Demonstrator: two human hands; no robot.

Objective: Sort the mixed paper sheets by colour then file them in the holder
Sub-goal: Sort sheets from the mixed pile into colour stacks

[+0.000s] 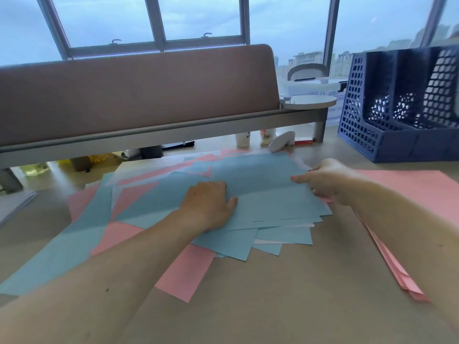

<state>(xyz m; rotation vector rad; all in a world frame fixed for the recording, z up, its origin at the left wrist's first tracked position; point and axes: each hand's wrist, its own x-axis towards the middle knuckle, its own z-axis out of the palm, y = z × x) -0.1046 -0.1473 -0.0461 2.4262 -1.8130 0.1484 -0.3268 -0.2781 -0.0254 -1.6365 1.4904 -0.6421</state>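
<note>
A loose spread of mixed blue, pink and white sheets (159,202) covers the middle of the desk. On top lies a fanned stack of blue sheets (268,202). My left hand (211,204) rests on this stack's left part, fingers curled down onto the paper. My right hand (327,180) pinches the stack's right edge, thumb on top, fingers underneath. A separate pile of pink sheets (407,189) lies to the right, partly hidden by my right forearm. The dark blue mesh file holder (387,142) stands at the back right, its slots showing no paper.
A brown desk divider (139,95) on a grey rail runs along the back. Two paper cups (255,139) and a white object (280,141) stand behind the sheets. A grey stack (15,207) lies at the left edge. Bare desk (285,294) lies in front.
</note>
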